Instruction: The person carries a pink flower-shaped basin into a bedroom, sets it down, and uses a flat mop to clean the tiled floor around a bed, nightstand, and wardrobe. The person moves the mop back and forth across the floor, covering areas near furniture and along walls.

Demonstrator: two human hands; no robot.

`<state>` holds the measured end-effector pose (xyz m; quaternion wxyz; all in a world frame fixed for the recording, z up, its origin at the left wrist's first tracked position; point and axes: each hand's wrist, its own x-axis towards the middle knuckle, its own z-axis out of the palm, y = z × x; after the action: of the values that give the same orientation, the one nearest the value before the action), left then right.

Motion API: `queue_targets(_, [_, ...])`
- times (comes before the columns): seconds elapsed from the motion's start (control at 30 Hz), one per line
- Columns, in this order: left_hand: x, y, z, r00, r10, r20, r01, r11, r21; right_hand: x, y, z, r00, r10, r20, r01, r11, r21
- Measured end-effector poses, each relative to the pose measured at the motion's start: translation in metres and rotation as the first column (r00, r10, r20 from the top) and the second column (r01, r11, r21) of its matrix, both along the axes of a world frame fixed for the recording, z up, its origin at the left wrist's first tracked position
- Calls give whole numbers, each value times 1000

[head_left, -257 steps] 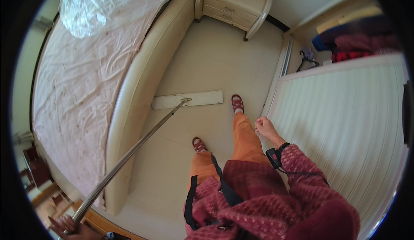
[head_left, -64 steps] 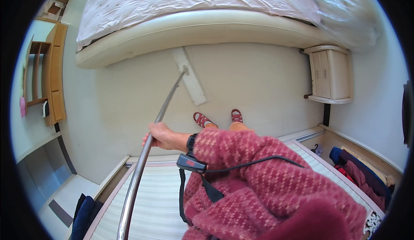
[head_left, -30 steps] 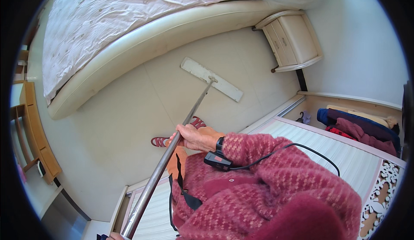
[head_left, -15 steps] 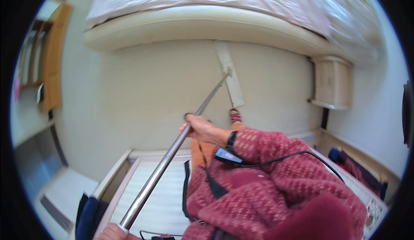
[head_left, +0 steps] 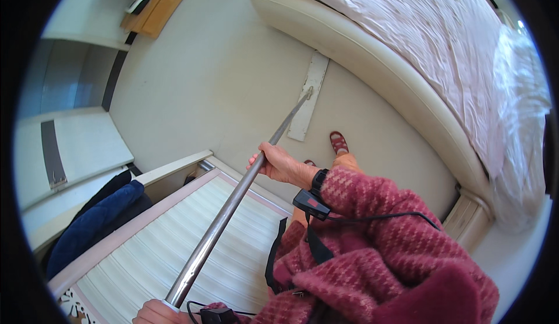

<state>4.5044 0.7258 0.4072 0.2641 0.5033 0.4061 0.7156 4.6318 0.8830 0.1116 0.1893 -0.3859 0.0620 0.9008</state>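
Note:
A flat mop with a long metal pole (head_left: 224, 216) runs from the lower left up to the middle of the view. Its long, narrow white head (head_left: 307, 105) lies flat on the floor, the far end at the base of the bed. My right hand (head_left: 275, 162) is wrapped around the middle of the pole. Down at the lower edge, my left hand (head_left: 156, 312) grips the pole's top end by a pale collar; part of that hand is cut off. A small black device (head_left: 311, 204) with a cable hangs by my right wrist.
A cream-padded bed (head_left: 372, 71) with a pinkish cover stands ahead and right. Behind me lies a striped white slatted panel (head_left: 192, 236) in a pink-edged frame. Dark blue cloth (head_left: 96, 225) hangs at the left, near a white cabinet (head_left: 87, 149). My red sandal (head_left: 338, 142) is near the mop head.
My view has turned left, so the bed has swung to the upper right. The mop head now slants the other way in the view. Both hands keep their hold on the pole.

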Motion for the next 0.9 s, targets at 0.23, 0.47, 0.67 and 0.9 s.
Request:
queue_targets(0.23, [7,51,14,990,-47,-132,49,999,13,-43,69,7,988,132,86,-124,988,-94])
queue_targets(0.47, [-8,93,9,976,-177,-130,167,982,-83,-102,120,-34,951,293,99,-286,955,-82])
queue_targets(0.67, [28,116,-30,992,-19,-124,-40,891,-452,-112,174,-69,868,395,301,-447,885,129])
queue_targets(0.9, [112,70,-31,839,535,98,-421,754,-505,-71,148,-60,672,628,392,-710,697,99])
